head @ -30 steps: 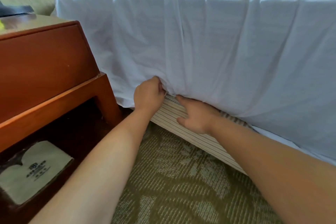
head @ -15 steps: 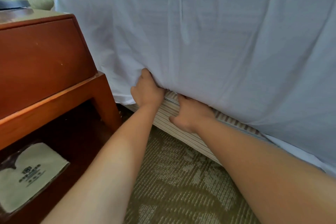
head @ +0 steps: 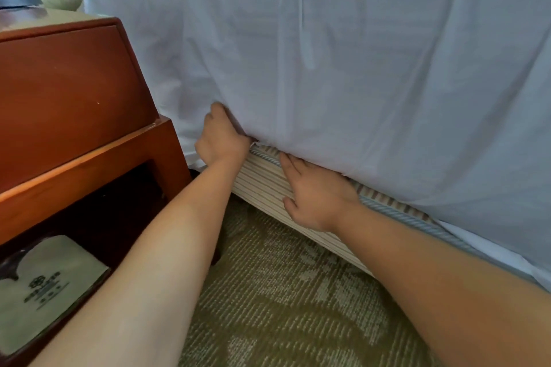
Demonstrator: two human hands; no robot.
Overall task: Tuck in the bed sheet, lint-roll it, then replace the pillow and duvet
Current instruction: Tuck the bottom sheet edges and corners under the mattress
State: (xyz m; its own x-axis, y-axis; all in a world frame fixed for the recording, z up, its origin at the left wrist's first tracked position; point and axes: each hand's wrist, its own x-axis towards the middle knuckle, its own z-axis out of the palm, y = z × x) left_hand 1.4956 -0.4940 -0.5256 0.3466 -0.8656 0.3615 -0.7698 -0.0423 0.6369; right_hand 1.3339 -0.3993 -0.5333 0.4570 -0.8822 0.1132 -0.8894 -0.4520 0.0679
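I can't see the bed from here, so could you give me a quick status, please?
Left hand grips the sheet edge. Right hand flat on the striped bed base, fingers under the sheet. Nightstand close left.

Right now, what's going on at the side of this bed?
A person is tucking the white bed sheet in along the bed's side, next to a wooden nightstand. The left hand reaches under the sheet's lower edge, fingers hidden beneath it. The right hand lies flat against the striped bed base, fingertips at the seam under the sheet. Further right, the sheet hangs down loose. No pillow, duvet or lint roller is in view.
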